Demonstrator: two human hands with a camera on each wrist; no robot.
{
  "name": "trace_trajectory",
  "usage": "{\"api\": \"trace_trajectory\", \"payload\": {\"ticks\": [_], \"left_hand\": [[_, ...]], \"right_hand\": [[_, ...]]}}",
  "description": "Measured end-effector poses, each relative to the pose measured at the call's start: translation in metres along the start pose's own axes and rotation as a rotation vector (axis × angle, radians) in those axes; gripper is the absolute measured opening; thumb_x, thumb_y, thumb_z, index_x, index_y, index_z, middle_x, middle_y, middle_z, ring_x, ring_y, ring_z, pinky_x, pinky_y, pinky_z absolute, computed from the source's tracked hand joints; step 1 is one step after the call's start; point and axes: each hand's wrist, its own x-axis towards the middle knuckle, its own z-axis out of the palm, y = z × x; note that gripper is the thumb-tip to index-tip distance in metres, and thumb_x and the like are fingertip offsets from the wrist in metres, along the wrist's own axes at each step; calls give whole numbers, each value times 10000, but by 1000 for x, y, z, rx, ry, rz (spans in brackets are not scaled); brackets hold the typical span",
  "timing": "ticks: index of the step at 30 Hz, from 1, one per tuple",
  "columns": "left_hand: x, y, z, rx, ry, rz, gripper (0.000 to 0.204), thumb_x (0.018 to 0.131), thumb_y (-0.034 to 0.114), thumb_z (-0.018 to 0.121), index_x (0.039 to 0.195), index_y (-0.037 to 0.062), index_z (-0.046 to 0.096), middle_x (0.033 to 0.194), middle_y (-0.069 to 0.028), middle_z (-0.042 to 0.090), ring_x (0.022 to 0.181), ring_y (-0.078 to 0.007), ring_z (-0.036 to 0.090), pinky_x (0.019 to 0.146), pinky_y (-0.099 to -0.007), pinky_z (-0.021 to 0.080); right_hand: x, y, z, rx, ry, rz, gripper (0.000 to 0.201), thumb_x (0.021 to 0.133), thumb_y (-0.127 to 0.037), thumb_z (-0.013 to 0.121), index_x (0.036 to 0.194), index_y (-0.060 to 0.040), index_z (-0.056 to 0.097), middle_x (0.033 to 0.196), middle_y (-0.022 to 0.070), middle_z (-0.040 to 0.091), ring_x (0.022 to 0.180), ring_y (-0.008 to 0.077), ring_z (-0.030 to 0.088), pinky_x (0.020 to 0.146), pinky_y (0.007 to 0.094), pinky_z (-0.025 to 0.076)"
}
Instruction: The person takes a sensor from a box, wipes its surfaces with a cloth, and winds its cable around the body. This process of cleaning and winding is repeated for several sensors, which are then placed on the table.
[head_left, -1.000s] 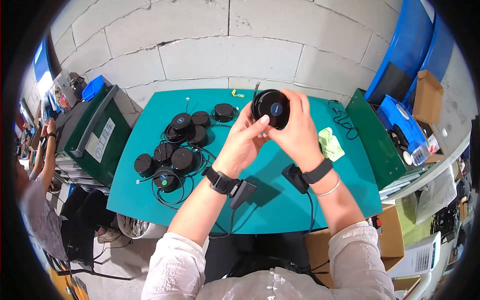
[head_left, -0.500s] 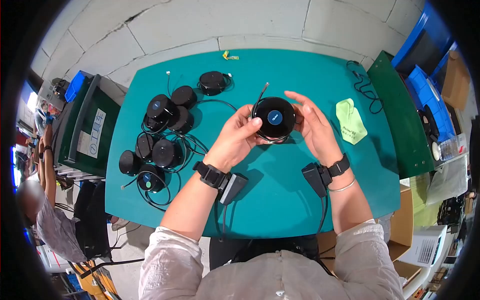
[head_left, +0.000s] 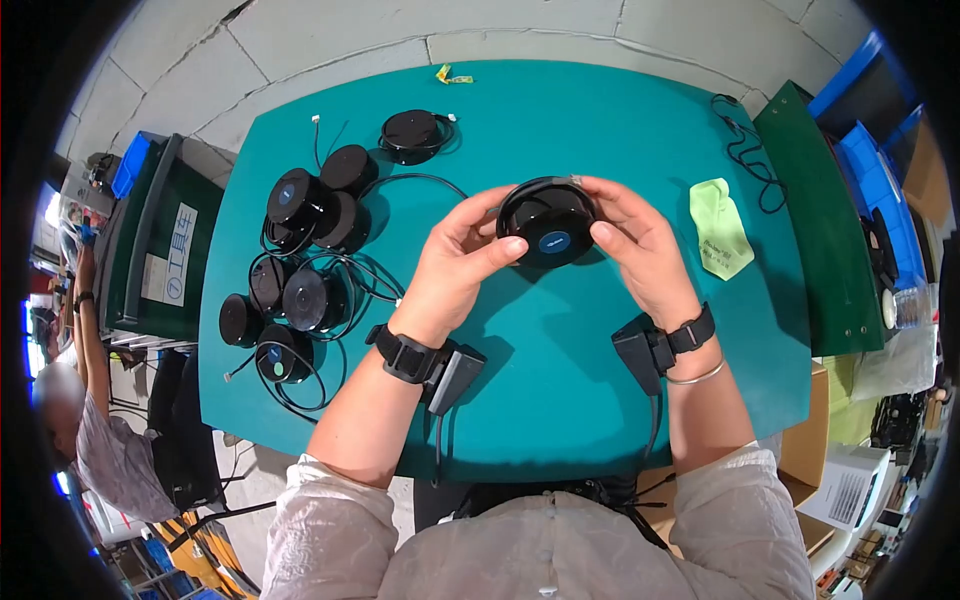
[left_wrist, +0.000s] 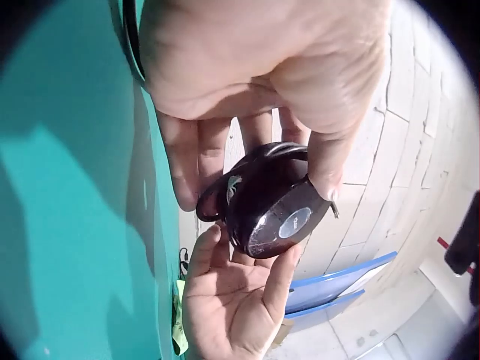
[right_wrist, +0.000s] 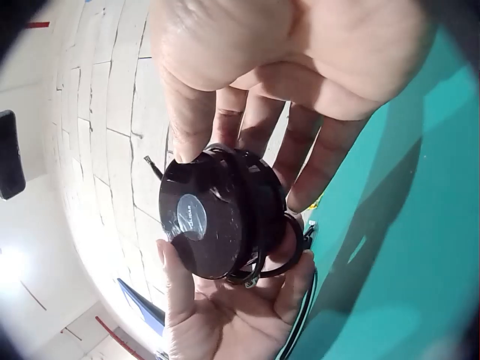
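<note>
The person is wearing a loose off-white shirt [head_left: 540, 560] with small buttons down the front, and the sleeves [head_left: 330, 530] are bunching up around the elbows. Each wrist is carrying a black strap, kind of like a chunky watch band, with a dark boxy camera [head_left: 455, 378] hanging off it. The left hand [head_left: 455, 265] has its strap [head_left: 405, 355] sitting just below it, and a black cable [head_left: 437, 455] is trailing back toward the body. The right hand [head_left: 640, 250] is also wearing a thin silver bangle [head_left: 697, 377] next to its strap [head_left: 692, 330].
</note>
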Motion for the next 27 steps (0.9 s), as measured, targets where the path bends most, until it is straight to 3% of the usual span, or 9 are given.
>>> {"api": "trace_trajectory", "payload": {"ticks": [3,22,25,27], "left_hand": [[1,-1,1,6,-12,56,545,802,55,726,1305,10,520,1199,-90,621,1108,-173,580,972,-331,454],[-1,5,1,10,-89,81,586,766,40,750,1305,10,520,1269,-107,578,1173,-202,549,1038,-360,414],[-1,5,0,81,-96,104,582,795,66,728,1327,12,497,1260,-110,580,1156,-209,564,983,-357,468],[-1,5,0,19,-62,-1,528,882,160,658,1342,-5,457,1212,-126,592,1123,-218,586,887,-368,544]], "right_hand": [[1,3,-3,-15,-3,-13,429,903,-151,636,1297,-25,525,1231,86,595,1158,180,545,1007,326,414],[0,6,-8,-100,-51,-123,475,888,-152,660,1318,-25,506,1275,84,564,1175,179,534,1003,322,424],[0,6,-6,-102,-49,-127,473,890,-162,661,1318,-32,508,1259,83,570,1167,179,536,996,320,429],[1,6,-5,-96,-46,-131,471,891,-169,662,1317,-35,509,1244,81,577,1160,178,538,992,318,430]]}}
